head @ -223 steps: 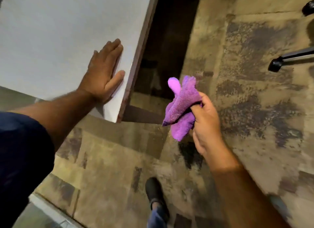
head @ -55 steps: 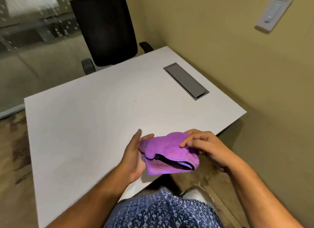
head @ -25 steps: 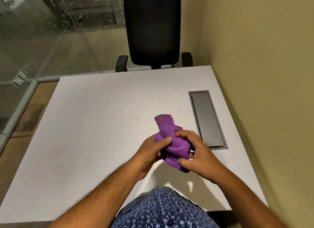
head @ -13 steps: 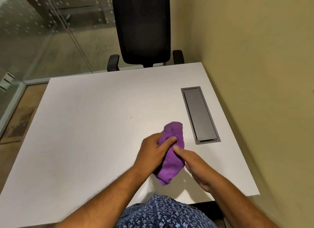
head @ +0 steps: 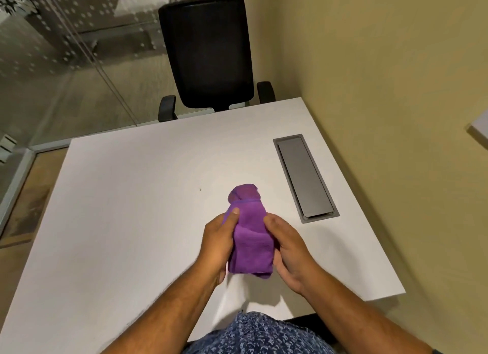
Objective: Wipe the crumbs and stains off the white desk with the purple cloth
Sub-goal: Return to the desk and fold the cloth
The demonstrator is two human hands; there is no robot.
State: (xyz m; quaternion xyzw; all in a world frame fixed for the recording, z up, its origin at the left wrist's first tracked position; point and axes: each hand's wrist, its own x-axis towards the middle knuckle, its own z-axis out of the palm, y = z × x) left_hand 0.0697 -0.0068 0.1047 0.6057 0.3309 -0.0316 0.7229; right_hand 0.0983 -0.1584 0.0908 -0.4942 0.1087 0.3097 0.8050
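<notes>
The purple cloth [head: 250,238] is held between the two hands above the near part of the white table [head: 126,208]. It is gripped on one side by the left hand [head: 220,244], whose thumb is laid over the fabric, and on the other side by the right hand [head: 289,250], whose fingers are curled around the edge. The cloth is folded into a soft, fuzzy bundle, with a rounded loop of fabric standing out beyond the fingertips and a stitched hem seen across it. Whether its lower end touches the table cannot be told; a shadow is cast just beneath it.

A tiny dark speck [head: 200,189] is seen on the matte, flat tabletop beyond the left hand. Beyond the right hand, a long grey rectangular cable hatch [head: 305,176] is set flush into the surface. Past the far edge of the table a black office chair [head: 208,52] with armrests is placed. A plain yellowish wall [head: 396,89] runs along the right-hand side, and a dotted glass partition [head: 52,49] is seen beyond the left. A blue patterned garment [head: 258,335] is visible below the forearms.
</notes>
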